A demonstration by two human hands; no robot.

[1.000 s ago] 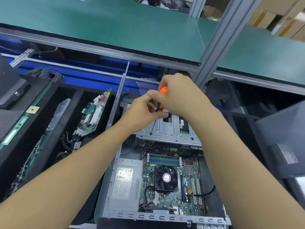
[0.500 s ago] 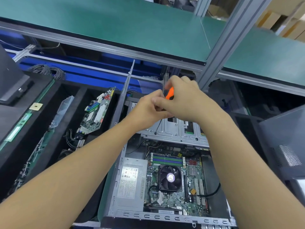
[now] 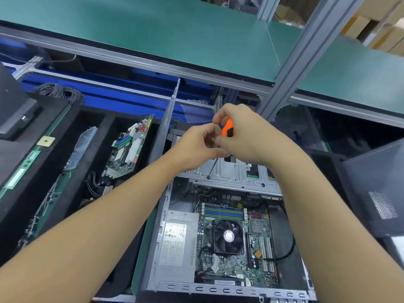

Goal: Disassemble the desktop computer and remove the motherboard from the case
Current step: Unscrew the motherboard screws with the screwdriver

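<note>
Moved: right fingers had shifted round the screwdriver, so more of its orange handle showed; its tip stayed on the drive cage.
Case: lay open nearest the person, on its side.
Inside the case: power supply at the left; motherboard beside it, still seated, with a fan on it and memory slots beyond the fan.
Drive cage: spanned the far end of the case.
Left hand: fingers curled, thumb against the shaft just under the handle.
Right hand: gripped the handle from above.
Tray: black, divided, left of the case.
In the tray: one compartment held a spare board leaning on edge with cables below it; the next one left held a clear bag.
Shelf: green, overhead, farthest off.
</note>
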